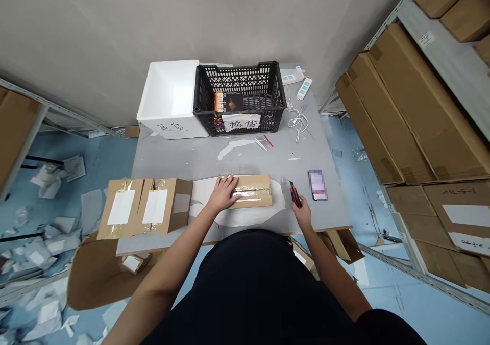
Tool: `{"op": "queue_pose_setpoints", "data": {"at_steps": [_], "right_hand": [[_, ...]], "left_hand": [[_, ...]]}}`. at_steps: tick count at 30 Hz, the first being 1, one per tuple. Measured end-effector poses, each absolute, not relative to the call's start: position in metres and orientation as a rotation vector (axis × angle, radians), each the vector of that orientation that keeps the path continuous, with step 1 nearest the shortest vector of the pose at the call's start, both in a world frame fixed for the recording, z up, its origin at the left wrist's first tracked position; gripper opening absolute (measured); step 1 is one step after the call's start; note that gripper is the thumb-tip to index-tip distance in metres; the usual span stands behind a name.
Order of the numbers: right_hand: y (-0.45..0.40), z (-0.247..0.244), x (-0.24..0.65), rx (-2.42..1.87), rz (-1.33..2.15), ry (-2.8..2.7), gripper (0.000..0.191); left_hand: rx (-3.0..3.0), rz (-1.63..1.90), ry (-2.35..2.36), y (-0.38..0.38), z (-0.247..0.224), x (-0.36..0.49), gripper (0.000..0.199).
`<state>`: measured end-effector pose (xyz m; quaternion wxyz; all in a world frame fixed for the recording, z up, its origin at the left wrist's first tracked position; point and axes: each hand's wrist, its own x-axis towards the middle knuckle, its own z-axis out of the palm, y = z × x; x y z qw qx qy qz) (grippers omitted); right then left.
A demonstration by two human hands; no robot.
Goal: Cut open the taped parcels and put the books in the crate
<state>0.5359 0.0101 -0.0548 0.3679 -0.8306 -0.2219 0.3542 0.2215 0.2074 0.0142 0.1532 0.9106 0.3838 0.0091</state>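
My left hand [224, 193] lies flat on a small taped cardboard box [254, 191], its fingers spread over the shiny packing tape. My right hand [301, 208] grips a red and black box cutter [295, 194], whose tip points away from me, a little to the right of that box. A smartphone [317, 185] with a blurred screen lies just beyond the cutter. To the left of my left hand stands a larger cardboard box [143, 207] with white labels and tape across its seam.
A grey paint-marked table [237, 153] holds a black plastic crate [239, 100] with a labelled item inside, a white foam box [168, 97], a power strip [304, 88], and a white cable [298, 123]. Shelves of cardboard cartons [413, 110] stand at right; paper scraps litter the floor at left.
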Motion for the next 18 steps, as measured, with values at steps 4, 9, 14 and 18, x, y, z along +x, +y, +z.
{"op": "queue_pose_setpoints", "data": {"at_steps": [4,9,14,18], "right_hand": [[0.027,-0.074,0.545,-2.374,0.768,-0.716,0.050],[0.039,-0.080,0.543,-2.502,0.629,-0.784,0.051],[0.043,-0.062,0.511,-2.293,0.663,-0.943,0.042],[0.040,-0.043,0.461,-1.839,1.194,-0.621,0.051]], "left_hand": [[2.567,-0.018,1.151,0.223,0.014,0.216,0.071],[2.516,-0.035,1.140,0.227,0.015,0.214,0.075],[2.453,-0.074,1.267,0.220,0.018,0.215,0.074],[2.357,-0.150,1.437,0.212,0.023,0.216,0.071]]}}
